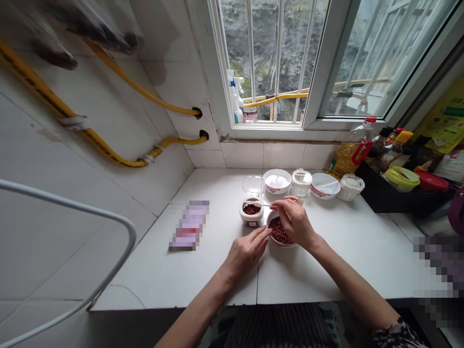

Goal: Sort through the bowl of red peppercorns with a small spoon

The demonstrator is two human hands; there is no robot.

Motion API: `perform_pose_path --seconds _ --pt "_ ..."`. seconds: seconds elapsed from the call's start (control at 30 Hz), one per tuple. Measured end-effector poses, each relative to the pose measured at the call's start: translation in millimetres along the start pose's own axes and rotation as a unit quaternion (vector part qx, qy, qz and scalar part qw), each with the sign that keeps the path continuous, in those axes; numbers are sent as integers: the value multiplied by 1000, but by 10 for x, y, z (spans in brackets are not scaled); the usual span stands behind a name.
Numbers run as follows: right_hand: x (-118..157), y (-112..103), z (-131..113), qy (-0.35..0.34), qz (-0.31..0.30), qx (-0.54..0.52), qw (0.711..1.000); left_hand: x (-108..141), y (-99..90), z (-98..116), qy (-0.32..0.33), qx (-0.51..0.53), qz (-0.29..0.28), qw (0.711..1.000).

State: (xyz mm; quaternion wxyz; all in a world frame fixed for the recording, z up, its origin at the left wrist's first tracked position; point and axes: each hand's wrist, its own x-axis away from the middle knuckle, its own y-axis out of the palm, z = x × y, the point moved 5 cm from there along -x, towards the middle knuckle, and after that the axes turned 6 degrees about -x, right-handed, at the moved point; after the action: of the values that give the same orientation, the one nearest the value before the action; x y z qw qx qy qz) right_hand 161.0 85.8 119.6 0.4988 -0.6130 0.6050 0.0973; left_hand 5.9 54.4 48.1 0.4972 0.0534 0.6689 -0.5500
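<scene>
- Tiled kitchen corner, barred window (275,48) behind a white worktop (224,280); daylight falls on the work from the front.
- Small jar (251,223), lid (253,184) tipped back, holds dark red grains; flowered bowl (281,245) of similar grains stands just beside it, to the right.
- Right hand (295,222): fingers pinch a white spoon (257,204) by its handle, head over the jar's mouth.
- Left hand (246,249): fingers nearly straight, close together, tips at the bowl's near-left rim; cannot tell whether they press or grip.
- Judgement: keep the spoon low and level, turning it only well inside the jar's rim.
- Small loads seem wise; loose grains would likely roll.
- Bowl best steadied close to the jar, shortening the crossing.
</scene>
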Motion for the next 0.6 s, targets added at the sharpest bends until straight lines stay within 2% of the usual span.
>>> perform_pose_path --seconds 0.13,0.23,0.43,0.6 --pt "24 -240 86 69 40 -37 996 -9 -9 1 -5 2 -8 1000" --pt "85 -353 207 115 15 -38 992 -7 -11 3 -6 4 -13 1000" --pt "191 -241 331 128 -82 -40 988 1 -11 -4 -9 11 -16 1000" --pt "182 -239 344 172 -71 -67 980 -19 -25 10 -4 10 -14 1000"
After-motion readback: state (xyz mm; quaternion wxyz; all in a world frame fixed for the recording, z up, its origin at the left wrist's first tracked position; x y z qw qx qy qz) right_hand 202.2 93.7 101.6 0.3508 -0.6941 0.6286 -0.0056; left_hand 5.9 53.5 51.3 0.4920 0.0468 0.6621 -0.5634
